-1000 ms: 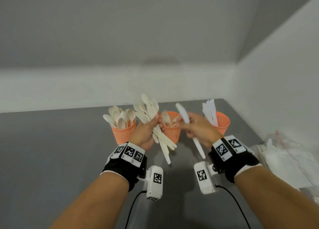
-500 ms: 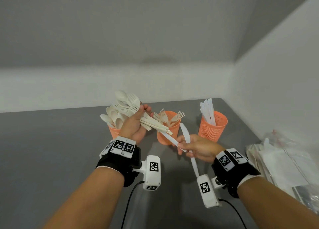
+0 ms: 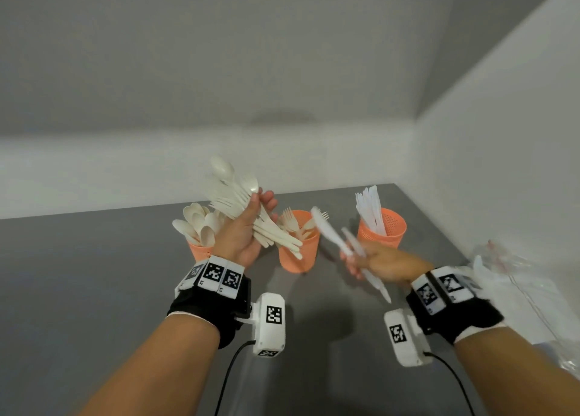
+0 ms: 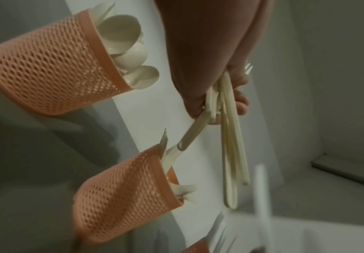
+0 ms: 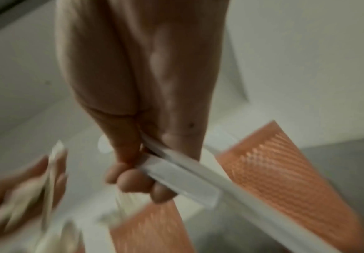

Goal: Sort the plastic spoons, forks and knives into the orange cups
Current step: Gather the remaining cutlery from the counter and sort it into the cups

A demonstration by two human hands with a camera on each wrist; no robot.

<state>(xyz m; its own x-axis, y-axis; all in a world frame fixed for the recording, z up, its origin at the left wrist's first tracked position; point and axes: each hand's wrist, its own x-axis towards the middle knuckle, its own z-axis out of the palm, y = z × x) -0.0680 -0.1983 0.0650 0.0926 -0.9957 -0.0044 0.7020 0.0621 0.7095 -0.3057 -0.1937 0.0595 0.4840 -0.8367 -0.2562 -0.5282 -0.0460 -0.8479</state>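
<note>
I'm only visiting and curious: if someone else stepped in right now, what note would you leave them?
Left hand grips a mixed bundle of spoons and forks.
Right hand holds white knives.
Three orange cups on the table: spoon cup left, fork cup middle, knife cup right, each partly filled.
Left to do: drop the knives in the knife cup, then sort the bundle.

Grey tabletop [image 3: 78,274] in a corner of white walls [image 3: 502,180]

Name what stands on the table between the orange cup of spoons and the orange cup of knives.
In the head view, the orange cup of forks stands between the cup of spoons and the cup of knives.
</note>
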